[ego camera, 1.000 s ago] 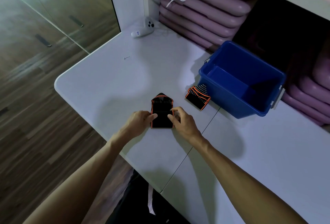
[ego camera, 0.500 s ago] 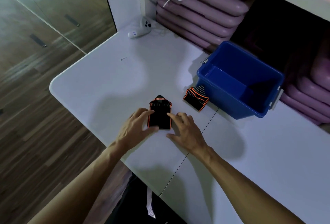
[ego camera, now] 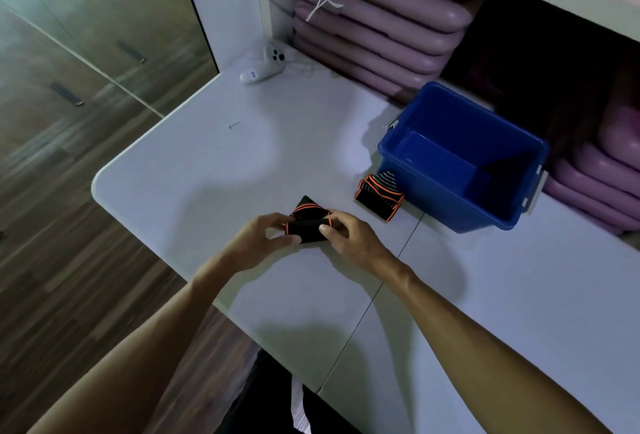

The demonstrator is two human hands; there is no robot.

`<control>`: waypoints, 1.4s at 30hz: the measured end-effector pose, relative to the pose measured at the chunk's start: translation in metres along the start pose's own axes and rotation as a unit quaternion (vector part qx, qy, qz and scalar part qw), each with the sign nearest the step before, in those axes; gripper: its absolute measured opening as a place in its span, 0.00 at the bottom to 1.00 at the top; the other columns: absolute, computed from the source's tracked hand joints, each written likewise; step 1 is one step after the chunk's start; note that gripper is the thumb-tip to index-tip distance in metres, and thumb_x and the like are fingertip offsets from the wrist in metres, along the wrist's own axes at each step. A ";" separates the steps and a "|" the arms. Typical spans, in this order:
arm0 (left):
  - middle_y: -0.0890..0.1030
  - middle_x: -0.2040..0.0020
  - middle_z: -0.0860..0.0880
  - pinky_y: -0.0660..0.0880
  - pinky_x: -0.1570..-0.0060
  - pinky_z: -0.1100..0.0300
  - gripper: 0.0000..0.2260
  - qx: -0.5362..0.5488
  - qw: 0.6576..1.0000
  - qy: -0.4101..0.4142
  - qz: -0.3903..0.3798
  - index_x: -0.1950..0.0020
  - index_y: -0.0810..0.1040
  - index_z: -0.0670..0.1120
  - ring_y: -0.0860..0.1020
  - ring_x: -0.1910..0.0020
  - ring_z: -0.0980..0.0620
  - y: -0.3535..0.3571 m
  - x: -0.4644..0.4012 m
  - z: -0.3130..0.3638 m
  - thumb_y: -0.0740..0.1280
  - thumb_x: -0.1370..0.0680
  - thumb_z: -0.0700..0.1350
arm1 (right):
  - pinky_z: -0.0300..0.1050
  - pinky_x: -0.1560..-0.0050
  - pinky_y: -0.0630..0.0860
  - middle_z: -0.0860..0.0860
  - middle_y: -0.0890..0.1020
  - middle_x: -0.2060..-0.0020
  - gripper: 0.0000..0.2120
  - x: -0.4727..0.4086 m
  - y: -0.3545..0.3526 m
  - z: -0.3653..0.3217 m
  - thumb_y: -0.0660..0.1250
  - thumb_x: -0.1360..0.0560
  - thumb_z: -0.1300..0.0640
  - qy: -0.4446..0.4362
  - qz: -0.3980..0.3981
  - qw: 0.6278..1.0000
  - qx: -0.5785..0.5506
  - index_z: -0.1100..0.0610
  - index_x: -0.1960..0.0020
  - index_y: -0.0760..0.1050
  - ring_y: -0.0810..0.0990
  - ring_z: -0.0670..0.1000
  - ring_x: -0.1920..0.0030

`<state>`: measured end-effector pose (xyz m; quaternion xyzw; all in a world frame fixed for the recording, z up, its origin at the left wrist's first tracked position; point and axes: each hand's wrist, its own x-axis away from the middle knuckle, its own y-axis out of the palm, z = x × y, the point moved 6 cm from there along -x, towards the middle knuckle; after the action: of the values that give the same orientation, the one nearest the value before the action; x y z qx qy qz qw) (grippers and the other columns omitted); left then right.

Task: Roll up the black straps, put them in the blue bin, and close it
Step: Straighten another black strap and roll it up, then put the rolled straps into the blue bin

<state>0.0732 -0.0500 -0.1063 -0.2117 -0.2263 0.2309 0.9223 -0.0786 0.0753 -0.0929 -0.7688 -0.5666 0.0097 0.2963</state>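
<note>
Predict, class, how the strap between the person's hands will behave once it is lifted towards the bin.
The strap is probably floppy: it bends over itself where both hands fold it. It looks light, since fingertips alone hold it. The roll may spring open if released, as nothing visibly fastens it.

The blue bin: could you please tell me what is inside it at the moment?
The blue bin shows only its bare blue floor and walls; no strap lies inside. One far corner sits in dark shadow, so that patch cannot be checked.
</note>
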 end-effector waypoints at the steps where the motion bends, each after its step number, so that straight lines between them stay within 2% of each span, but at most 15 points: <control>1: 0.81 0.47 0.53 0.68 0.47 0.64 0.15 0.033 0.999 -0.015 0.006 0.44 0.79 0.49 0.78 0.49 0.62 -0.002 -0.001 -0.002 0.75 0.29 0.47 | 0.44 0.44 0.76 0.51 0.80 0.43 0.14 0.001 -0.002 0.000 0.66 0.22 0.48 0.006 -0.001 1.000 -0.015 0.55 0.40 0.75 0.79 0.49 0.44; 4: 0.81 0.48 0.49 0.75 0.53 0.63 0.22 0.126 0.992 -0.011 0.010 0.45 0.74 0.47 0.80 0.49 0.58 -0.002 -0.001 -0.003 0.79 0.35 0.42 | 0.45 0.47 0.79 0.48 0.78 0.44 0.18 0.005 -0.005 0.000 0.71 0.25 0.50 0.006 0.005 0.999 -0.051 0.51 0.39 0.69 0.80 0.46 0.47; 8: 0.78 0.42 0.48 0.81 0.52 0.55 0.31 0.132 0.990 0.042 -0.011 0.36 0.70 0.49 0.77 0.42 0.55 0.001 0.001 0.012 0.76 0.36 0.48 | 0.40 0.43 0.76 0.48 0.70 0.33 0.45 0.011 -0.003 0.003 0.76 0.30 0.46 0.012 0.000 0.998 -0.057 0.43 0.23 0.50 0.75 0.46 0.39; 10: 0.78 0.41 0.50 0.80 0.48 0.52 0.31 0.088 0.993 0.077 -0.023 0.33 0.70 0.50 0.76 0.40 0.53 0.003 -0.001 0.022 0.75 0.34 0.51 | 0.41 0.37 0.73 0.46 0.66 0.32 0.51 0.016 -0.002 0.005 0.77 0.32 0.44 0.014 -0.004 0.999 -0.043 0.44 0.21 0.46 0.70 0.44 0.34; 14: 0.76 0.38 0.51 0.79 0.45 0.53 0.28 0.052 0.986 0.152 -0.044 0.31 0.70 0.48 0.75 0.38 0.52 0.001 -0.008 0.055 0.73 0.29 0.51 | 0.42 0.33 0.70 0.46 0.68 0.36 0.41 0.025 -0.014 -0.005 0.78 0.32 0.49 -0.020 0.045 0.999 0.001 0.52 0.25 0.62 0.69 0.41 0.37; 16: 0.76 0.37 0.52 0.79 0.45 0.54 0.27 0.025 0.978 0.203 -0.036 0.31 0.70 0.48 0.75 0.37 0.53 -0.009 -0.016 0.080 0.72 0.27 0.53 | 0.35 0.33 0.66 0.44 0.69 0.36 0.35 0.029 -0.036 -0.019 0.77 0.31 0.49 -0.044 0.106 0.993 0.032 0.54 0.29 0.67 0.68 0.40 0.36; 19: 0.75 0.36 0.53 0.78 0.44 0.53 0.25 0.001 0.957 0.286 -0.037 0.30 0.70 0.46 0.75 0.37 0.50 -0.023 -0.040 0.127 0.72 0.26 0.47 | 0.29 0.35 0.60 0.46 0.70 0.36 0.30 0.035 -0.083 -0.045 0.75 0.29 0.49 -0.068 0.196 0.974 0.096 0.54 0.30 0.69 0.64 0.41 0.36; 22: 0.75 0.37 0.51 0.78 0.43 0.51 0.26 0.009 0.944 0.326 -0.061 0.31 0.70 0.47 0.75 0.38 0.48 -0.026 -0.072 0.171 0.74 0.27 0.43 | 0.35 0.36 0.64 0.47 0.69 0.37 0.31 0.035 -0.128 -0.063 0.73 0.30 0.49 -0.062 0.224 0.964 0.129 0.54 0.30 0.67 0.65 0.46 0.37; 24: 0.75 0.37 0.52 0.77 0.42 0.50 0.26 0.008 0.934 0.350 -0.078 0.31 0.70 0.49 0.75 0.38 0.47 -0.022 -0.095 0.194 0.73 0.26 0.45 | 0.32 0.39 0.66 0.48 0.69 0.38 0.32 0.032 -0.155 -0.066 0.74 0.31 0.53 -0.059 0.242 0.958 0.141 0.56 0.30 0.67 0.68 0.44 0.39; 28: 0.75 0.35 0.51 0.75 0.39 0.50 0.27 -0.036 0.923 0.372 -0.089 0.30 0.68 0.53 0.74 0.38 0.52 -0.007 -0.144 0.227 0.72 0.27 0.47 | 0.24 0.45 0.66 0.46 0.70 0.42 0.30 0.016 -0.199 -0.050 0.76 0.31 0.56 -0.016 0.280 0.949 0.145 0.56 0.32 0.68 0.71 0.41 0.44; 31: 0.72 0.31 0.49 0.66 0.32 0.57 0.30 -0.094 0.918 0.374 -0.094 0.27 0.65 0.53 0.69 0.33 0.52 0.011 -0.177 0.238 0.72 0.26 0.49 | 0.24 0.45 0.66 0.49 0.73 0.42 0.29 0.001 -0.219 -0.026 0.76 0.31 0.57 0.013 0.304 0.944 0.128 0.57 0.33 0.71 0.73 0.43 0.44; 34: 0.61 0.23 0.48 0.55 0.26 0.61 0.37 -0.122 0.924 0.351 -0.093 0.23 0.57 0.49 0.58 0.24 0.52 0.025 -0.208 0.229 0.71 0.26 0.54 | 0.23 0.44 0.64 0.53 0.74 0.41 0.28 -0.015 -0.227 0.000 0.76 0.31 0.59 0.044 0.295 0.946 0.128 0.58 0.33 0.72 0.74 0.47 0.43; 36: 0.54 0.21 0.47 0.51 0.25 0.59 0.40 -0.142 0.930 0.323 -0.102 0.21 0.50 0.47 0.51 0.22 0.53 0.034 -0.222 0.215 0.69 0.25 0.55 | 0.28 0.44 0.64 0.54 0.74 0.42 0.29 -0.029 -0.229 0.016 0.76 0.32 0.60 0.068 0.278 0.949 0.133 0.59 0.33 0.71 0.75 0.51 0.42; 39: 0.61 0.23 0.47 0.60 0.28 0.61 0.36 -0.114 0.943 0.287 -0.120 0.21 0.49 0.49 0.63 0.26 0.52 0.039 -0.226 0.203 0.65 0.22 0.53 | 0.31 0.42 0.63 0.55 0.72 0.40 0.31 -0.054 -0.232 0.035 0.76 0.32 0.61 0.109 0.249 0.951 0.146 0.60 0.32 0.69 0.74 0.53 0.40; 42: 0.73 0.31 0.47 0.62 0.43 0.78 0.32 -0.099 0.946 0.285 -0.121 0.22 0.53 0.50 0.74 0.39 0.54 0.037 -0.223 0.203 0.64 0.21 0.51 | 0.44 0.33 0.66 0.57 0.69 0.37 0.33 -0.080 -0.229 0.046 0.75 0.33 0.64 0.138 0.225 0.950 0.165 0.61 0.31 0.67 0.73 0.57 0.37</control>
<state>-0.2201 -0.0781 -0.0316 -0.3300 0.0006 0.0236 0.9437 -0.3216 0.0675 -0.0497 -0.8104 -0.3231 0.0630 0.4846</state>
